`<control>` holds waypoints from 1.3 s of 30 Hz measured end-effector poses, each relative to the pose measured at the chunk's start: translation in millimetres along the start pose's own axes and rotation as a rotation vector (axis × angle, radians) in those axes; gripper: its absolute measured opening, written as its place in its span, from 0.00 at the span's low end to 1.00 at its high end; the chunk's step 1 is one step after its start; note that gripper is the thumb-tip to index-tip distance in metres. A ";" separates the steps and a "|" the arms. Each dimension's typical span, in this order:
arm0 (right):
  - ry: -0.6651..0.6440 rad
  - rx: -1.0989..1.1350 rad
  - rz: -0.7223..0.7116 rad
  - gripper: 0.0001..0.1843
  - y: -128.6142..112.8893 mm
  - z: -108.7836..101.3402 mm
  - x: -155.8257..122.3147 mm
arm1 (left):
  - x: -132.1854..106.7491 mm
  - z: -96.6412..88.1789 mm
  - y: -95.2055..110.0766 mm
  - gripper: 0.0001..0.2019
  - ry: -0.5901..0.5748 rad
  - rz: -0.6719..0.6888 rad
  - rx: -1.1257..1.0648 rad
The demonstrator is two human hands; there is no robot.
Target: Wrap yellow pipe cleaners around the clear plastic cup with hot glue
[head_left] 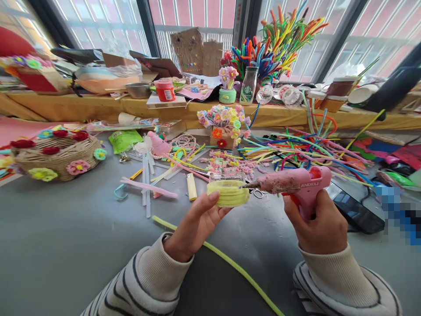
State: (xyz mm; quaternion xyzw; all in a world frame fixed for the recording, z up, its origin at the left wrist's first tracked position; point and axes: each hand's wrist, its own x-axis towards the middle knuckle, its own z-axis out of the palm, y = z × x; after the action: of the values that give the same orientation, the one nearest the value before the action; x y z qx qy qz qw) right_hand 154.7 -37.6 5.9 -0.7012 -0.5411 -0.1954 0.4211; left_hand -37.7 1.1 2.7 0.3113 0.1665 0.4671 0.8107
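My left hand [200,221] holds a small clear jar wrapped in yellow pipe cleaner [227,195], thumb on the near side and fingers beneath. The jar's see-through rim shows above the coils. My right hand [317,224] is wrapped round the handle of a pink hot glue gun [289,181], fingers at its red trigger. The gun points left, and its metal nozzle meets the jar's right side at the upper coils; whether it touches, I cannot tell. A loose yellow-green pipe cleaner [237,265] runs across the table under my left wrist.
Clear glue sticks [146,188] and a yellow lighter [191,187] lie left of the jar. Behind stand a flower-filled box [222,137] and a pile of pipe cleaners [296,147]. A flower-trimmed basket [59,153] sits left; a black device [357,210] lies right.
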 end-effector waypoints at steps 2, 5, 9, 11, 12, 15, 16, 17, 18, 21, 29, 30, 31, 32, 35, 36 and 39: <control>0.008 -0.007 -0.005 0.16 0.4 0.5 -0.1 | -0.5 -0.1 -0.6 0.14 -0.009 0.002 -0.004; 0.012 -0.004 -0.010 0.16 1.5 0.8 -0.4 | -0.9 0.0 -0.5 0.14 -0.021 0.011 -0.006; 0.006 -0.005 -0.018 0.15 3.1 0.6 -0.9 | -1.3 0.3 0.5 0.14 -0.039 0.020 -0.008; 0.009 -0.011 -0.022 0.16 3.9 0.5 -1.0 | -1.4 0.2 0.5 0.14 -0.041 0.023 -0.012; 0.006 -0.014 -0.025 0.16 4.2 0.6 -1.0 | -1.4 0.0 0.4 0.14 -0.037 0.024 -0.013; 0.001 -0.015 -0.030 0.16 4.4 0.9 -1.1 | -1.1 -0.8 -0.1 0.14 -0.016 0.020 -0.013; 0.004 -0.012 -0.032 0.16 4.3 1.0 -1.2 | -1.1 -1.0 -0.2 0.14 -0.013 0.021 -0.013; 0.009 -0.007 -0.032 0.15 4.2 1.1 -1.4 | -1.0 -1.2 -0.2 0.14 -0.012 0.025 -0.016; 0.014 -0.002 -0.028 0.15 4.0 1.2 -1.8 | -1.1 -1.3 -0.2 0.13 -0.015 0.030 -0.021; 0.014 0.009 -0.003 0.16 3.7 1.7 -2.9 | -1.4 -1.2 0.2 0.13 -0.034 0.040 -0.033; 0.002 -0.002 -0.002 0.11 3.0 1.0 -2.2 | -3.2 -2.4 0.4 0.16 -0.044 0.038 -0.045; -0.002 -0.005 0.005 0.11 2.9 0.8 -2.2 | -3.6 -2.4 0.2 0.16 -0.044 0.040 -0.047; -0.005 -0.008 0.012 0.10 2.9 0.6 -2.3 | -4.0 -2.3 0.1 0.16 -0.046 0.040 -0.048; -0.008 -0.012 0.020 0.11 2.9 0.5 -2.5 | -4.3 -2.0 0.1 0.16 -0.048 0.039 -0.048; -0.019 -0.014 0.037 0.12 3.3 0.3 -3.2 | -4.0 -0.5 0.2 0.18 -0.050 0.037 -0.044; -0.022 -0.012 0.038 0.12 3.4 0.2 -3.4 | -3.7 0.0 0.4 0.18 -0.050 0.039 -0.043; -0.028 -0.002 0.042 0.13 3.0 -0.1 -3.4 | -3.1 0.2 1.0 0.19 -0.037 0.036 -0.041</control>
State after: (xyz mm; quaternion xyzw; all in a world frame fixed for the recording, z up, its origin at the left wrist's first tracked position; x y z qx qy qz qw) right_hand 156.3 -39.9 2.4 -0.7155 -0.5319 -0.1775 0.4167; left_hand -39.8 -1.3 3.4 0.3062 0.1361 0.4790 0.8113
